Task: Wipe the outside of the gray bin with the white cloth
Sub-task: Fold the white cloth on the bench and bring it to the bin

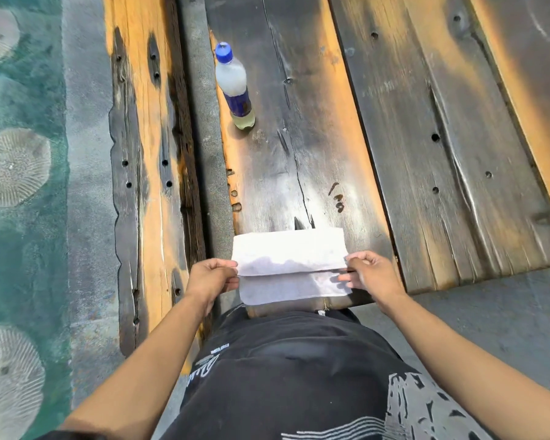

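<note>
A white cloth (291, 255) lies folded over at the near edge of a dark wooden table (410, 122). My left hand (211, 276) pinches the cloth's left edge at the fold. My right hand (372, 274) pinches its right edge at the same height. The cloth's lower flap hangs toward me over the table edge. No gray bin is in view.
A plastic bottle (234, 87) with a blue cap and blue label stands on the table's far left part. A wooden bench plank (146, 185) runs along the left, with a gap between. Green floor with round patterns lies further left. My dark shorts fill the bottom.
</note>
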A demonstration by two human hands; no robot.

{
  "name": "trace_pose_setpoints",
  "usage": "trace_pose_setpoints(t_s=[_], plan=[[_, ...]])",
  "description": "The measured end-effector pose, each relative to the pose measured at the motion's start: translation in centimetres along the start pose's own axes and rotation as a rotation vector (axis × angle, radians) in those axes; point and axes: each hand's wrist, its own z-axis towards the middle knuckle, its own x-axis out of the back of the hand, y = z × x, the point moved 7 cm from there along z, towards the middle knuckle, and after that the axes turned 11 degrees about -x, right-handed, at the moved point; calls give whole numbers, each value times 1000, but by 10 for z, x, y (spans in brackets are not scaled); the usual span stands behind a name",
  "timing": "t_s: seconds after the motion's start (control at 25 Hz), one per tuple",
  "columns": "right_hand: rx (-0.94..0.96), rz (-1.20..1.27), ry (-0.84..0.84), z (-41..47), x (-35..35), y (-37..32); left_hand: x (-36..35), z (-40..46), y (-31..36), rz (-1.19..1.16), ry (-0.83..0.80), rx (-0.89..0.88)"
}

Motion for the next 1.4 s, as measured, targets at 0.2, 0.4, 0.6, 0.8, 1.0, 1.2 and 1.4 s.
trace_pose_setpoints(t_s=[0.2,0.4,0.6,0.8,1.0,1.2,1.4], plan=[[-15,-83,48,5,8,25,-1,-16,-23,38,31,-1],[-16,-223,109,6,17,35,-1,-16,-47,136,7,78],[-46,-365,183,14,28,42,-6,-17,-57,187,-38,116],[-81,-461,222,19,30,49,-8,-11,-66,245,-59,177],[-55,-576,292,18,34,54,-13,-5,-67,310,-69,204],[20,-726,372,13,32,44,-17,-1,-64,270,-91,202],[12,-718,426,16,30,41,-12,3,-63,347,-87,173]])
